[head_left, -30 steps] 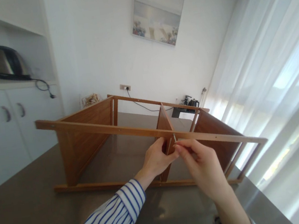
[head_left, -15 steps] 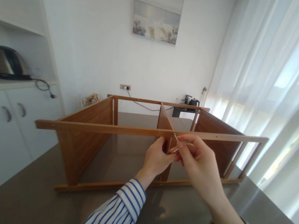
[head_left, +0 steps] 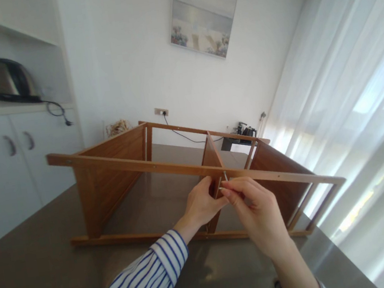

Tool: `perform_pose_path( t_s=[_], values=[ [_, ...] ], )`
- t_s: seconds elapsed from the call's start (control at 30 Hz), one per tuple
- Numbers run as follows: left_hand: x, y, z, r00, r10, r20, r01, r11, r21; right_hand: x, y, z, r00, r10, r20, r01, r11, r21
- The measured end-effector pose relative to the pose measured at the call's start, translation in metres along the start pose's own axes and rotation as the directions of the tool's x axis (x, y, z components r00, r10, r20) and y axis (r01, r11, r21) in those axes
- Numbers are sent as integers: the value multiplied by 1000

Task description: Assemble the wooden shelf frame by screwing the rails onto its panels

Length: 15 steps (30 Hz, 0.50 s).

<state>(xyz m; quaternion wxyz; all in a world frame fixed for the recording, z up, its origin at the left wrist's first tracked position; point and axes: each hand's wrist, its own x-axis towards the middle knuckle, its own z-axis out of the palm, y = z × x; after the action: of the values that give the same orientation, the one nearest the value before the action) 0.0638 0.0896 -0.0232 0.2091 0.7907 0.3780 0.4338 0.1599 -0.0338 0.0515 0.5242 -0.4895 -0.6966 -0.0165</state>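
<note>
A brown wooden shelf frame (head_left: 124, 167) lies on its side across the grey table (head_left: 46, 274). My left hand (head_left: 202, 203) is closed around the middle shelf board (head_left: 211, 154) just below the near upper rail, thumb pointing right. Beside it, my right hand (head_left: 258, 206) pinches a small bent metal hex key (head_left: 225, 176) between thumb and fingers. The key's tip meets the near rail where the middle board joins it. Part of the key is hidden by the fingers.
An electric kettle (head_left: 13, 81) stands in a white cabinet at the left. On the back wall are a socket (head_left: 161, 111) with a cable and a picture (head_left: 204, 16). Sheer curtains (head_left: 351, 107) hang at the right; a small black stand (head_left: 227, 144) sits behind the frame.
My right hand has shifted its fingers on the hex key and turned it slightly. My left hand and the shelf frame stay where they were.
</note>
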Motion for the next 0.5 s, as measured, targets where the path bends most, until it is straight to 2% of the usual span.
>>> perform_pose_path(
  t_s=[0.1,0.23,0.3,0.4,0.5],
  values=[
    [0,1,-1,1000,-10,5,10,1000,-5,1,-2,2,997,-67,-29,65,995,-78],
    [-1,5,-4,1000,-17,0,17,999,-51,1,-3,7,992,-27,-122,13,993,-120],
    [-1,7,-5,1000,-29,7,30,998,-62,2,-3,9,985,49,-163,-56,998,-42],
    [-1,8,-7,999,-46,22,47,997,-57,1,-3,9,974,162,-157,-142,981,130],
    [-1,9,-8,998,-48,29,49,997,-55,-1,-4,9,978,172,-120,-150,974,170]
  ],
)
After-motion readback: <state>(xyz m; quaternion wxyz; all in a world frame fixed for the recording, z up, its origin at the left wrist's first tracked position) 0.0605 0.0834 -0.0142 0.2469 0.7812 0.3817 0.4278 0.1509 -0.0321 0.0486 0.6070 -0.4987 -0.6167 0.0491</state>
